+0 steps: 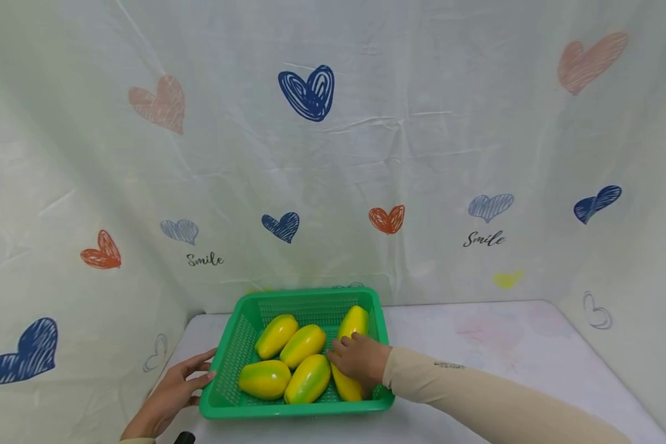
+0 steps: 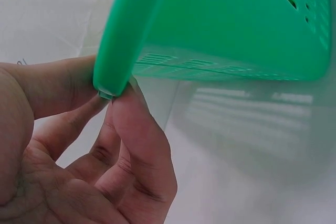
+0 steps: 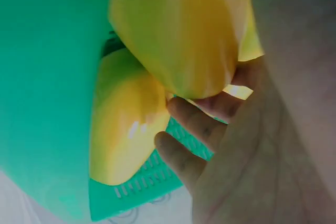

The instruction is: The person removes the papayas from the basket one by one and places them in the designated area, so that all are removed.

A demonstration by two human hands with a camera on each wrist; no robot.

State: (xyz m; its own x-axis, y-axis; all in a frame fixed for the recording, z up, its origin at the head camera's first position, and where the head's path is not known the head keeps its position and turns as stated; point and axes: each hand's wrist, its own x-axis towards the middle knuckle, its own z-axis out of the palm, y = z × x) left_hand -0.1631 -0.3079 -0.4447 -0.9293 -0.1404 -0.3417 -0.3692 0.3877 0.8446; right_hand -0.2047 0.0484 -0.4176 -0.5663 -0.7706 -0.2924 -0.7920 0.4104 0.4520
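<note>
your left hand (image 1: pixel 172 391) is pinching the rim of the green basket (image 1: pixel 288 412); your right hand (image 1: pixel 359 359) is curling round the front-right yellow fruit (image 1: pixel 346 385) inside it. glossy skin may be inviting slippage; sideways force may be risking a roll into the neighbouring fruit (image 1: pixel 308 379). the right wall (image 1: pixel 378 320) is restricting movement; room is opening toward the basket's rear centre.

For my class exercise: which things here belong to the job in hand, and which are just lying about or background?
Job in hand:
- green basket, rim pinched by the left hand
- yellow fruits inside it, one under the right hand

Not part of it:
- dark object at the bottom edge, too cropped to identify
- heart-print backdrop
</note>
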